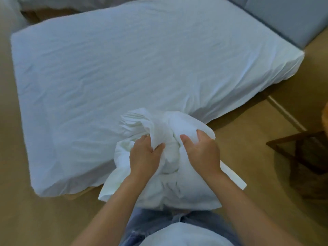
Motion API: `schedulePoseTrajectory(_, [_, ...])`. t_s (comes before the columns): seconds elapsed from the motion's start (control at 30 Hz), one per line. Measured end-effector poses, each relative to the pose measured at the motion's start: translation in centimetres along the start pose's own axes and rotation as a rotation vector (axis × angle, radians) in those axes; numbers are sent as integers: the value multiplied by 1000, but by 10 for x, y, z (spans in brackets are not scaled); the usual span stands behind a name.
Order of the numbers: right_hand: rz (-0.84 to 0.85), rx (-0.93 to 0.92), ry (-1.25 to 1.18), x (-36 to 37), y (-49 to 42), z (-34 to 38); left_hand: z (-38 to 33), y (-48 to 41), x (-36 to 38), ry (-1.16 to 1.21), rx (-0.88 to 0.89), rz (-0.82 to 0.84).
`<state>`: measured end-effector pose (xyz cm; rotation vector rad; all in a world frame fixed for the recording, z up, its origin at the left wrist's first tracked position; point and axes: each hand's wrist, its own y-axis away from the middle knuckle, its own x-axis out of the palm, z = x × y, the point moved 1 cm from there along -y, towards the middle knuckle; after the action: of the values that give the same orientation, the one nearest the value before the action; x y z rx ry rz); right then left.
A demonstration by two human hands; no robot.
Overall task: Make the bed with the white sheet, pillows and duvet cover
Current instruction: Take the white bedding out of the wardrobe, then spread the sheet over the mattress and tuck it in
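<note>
A white sheet (124, 59) covers the mattress, creased but spread flat across it. In front of me, over the bed's near edge, I hold a white pillow in a bunched white pillowcase (177, 189). My left hand (143, 155) grips a gathered fold of the case between fingers and thumb. My right hand (202, 153) grips the cloth on the other side of the opening, thumb on top. Loose folds of the case (142, 119) fan out beyond my fingers onto the sheet.
A grey padded headboard (287, 20) runs along the bed's far right side. More white bedding (53, 4) lies at the top left. A dark wooden stand (305, 153) is on the tan floor to my right. Tan floor (35, 210) surrounds the bed.
</note>
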<state>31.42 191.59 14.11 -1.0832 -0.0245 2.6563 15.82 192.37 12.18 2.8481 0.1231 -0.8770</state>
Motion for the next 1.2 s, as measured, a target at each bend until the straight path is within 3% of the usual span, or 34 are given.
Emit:
schedulePoseTrajectory(0.4, [-209,-541,-9,-28,-302,42,-138,-237,32,15,277,-526])
schedulePoseTrajectory(0.47, [-226,-578,-1,-20,-351,38,-145,-280,41,5,334,-596])
schedulePoseTrajectory(0.53, [-217,-530,27,-4,-401,21,-137,-326,58,47,282,-585])
schedulePoseTrajectory(0.6, [-103,-331,191,20,-454,-5,-120,-374,83,75,46,-402])
schedulePoseTrajectory(0.7, [294,33,716,61,-506,-54,-71,-423,131,-284,-474,123])
schedulePoseTrajectory(0.73, [402,56,766,75,-511,-67,-53,-427,144,-335,-569,241])
schedulePoseTrajectory(0.8, [561,-21,755,107,-508,-90,-22,-432,168,-360,-628,318])
schedulePoseTrajectory(0.9, [811,-108,666,148,-491,-117,17,-437,182,-341,-682,212])
schedulePoseTrajectory(0.97, [973,-146,624,170,-481,-126,36,-438,180,-173,-807,13])
schedulePoseTrajectory(1.03, [1064,-189,568,189,-473,-132,56,-440,182,-12,-888,-132])
schedulePoseTrajectory(1.13, [1171,-247,457,216,-459,-138,81,-441,193,182,-953,-203])
schedulePoseTrajectory(1.2, [1211,-153,327,234,-453,-140,94,-445,197,267,-1001,-266])
